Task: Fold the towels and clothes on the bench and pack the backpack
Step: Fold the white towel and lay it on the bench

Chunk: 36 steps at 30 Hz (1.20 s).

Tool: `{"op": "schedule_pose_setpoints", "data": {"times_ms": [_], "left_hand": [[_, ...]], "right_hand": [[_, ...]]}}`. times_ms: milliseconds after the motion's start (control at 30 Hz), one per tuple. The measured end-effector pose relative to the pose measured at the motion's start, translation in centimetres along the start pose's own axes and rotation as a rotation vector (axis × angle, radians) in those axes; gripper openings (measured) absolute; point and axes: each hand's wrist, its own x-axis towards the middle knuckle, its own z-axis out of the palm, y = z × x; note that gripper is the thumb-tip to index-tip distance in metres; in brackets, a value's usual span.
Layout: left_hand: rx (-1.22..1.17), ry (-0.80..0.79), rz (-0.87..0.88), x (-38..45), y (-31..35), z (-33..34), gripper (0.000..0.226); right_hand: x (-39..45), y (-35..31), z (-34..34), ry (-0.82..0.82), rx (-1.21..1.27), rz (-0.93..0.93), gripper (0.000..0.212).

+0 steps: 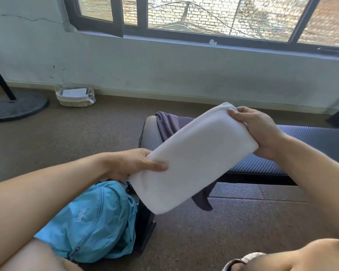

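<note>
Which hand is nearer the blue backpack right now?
Left. The left hand grips the white towel's lower end just above the blue backpack; the right hand holds the upper end, over the bench.

Two hands [129,163], one white towel [194,159], one purple garment [168,124], one blue backpack [94,222], one bench [311,137], one basket [74,97].

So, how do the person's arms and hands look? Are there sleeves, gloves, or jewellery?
Both forearms are bare as far as the view shows; no sleeves reach them. The left hand and the right hand wear no gloves. No rings, watch or bracelets are visible on the fingers or wrists.
</note>
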Motion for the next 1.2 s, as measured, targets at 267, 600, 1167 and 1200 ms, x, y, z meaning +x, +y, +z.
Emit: {"op": "schedule_pose_setpoints", "data": {"times_ms": [267,600,1167,1200], "left_hand": [[0.013,0.274,-0.025,0.6,0.5,-2.7,0.049],[-0.162,0.684,-0.058,2.6,1.0,-4.8,0.015],[0.033,0.956,0.736,1.4,6.1,-4.6,0.014],[0.057,0.976,0.811,1.2,6.6,-4.5,0.016]], "right_hand": [[2.1,4.1,-4.4,-0.015,-0.291,0.331,0.03],[4.0,5.6,-5.1,0.022,-0.233,0.418,0.025],[5.1,2.0,-4.5,0.188,-0.158,-0.258,0.008],[4.9,1.5,-4.4,0.183,-0.057,-0.346,0.012]]}}
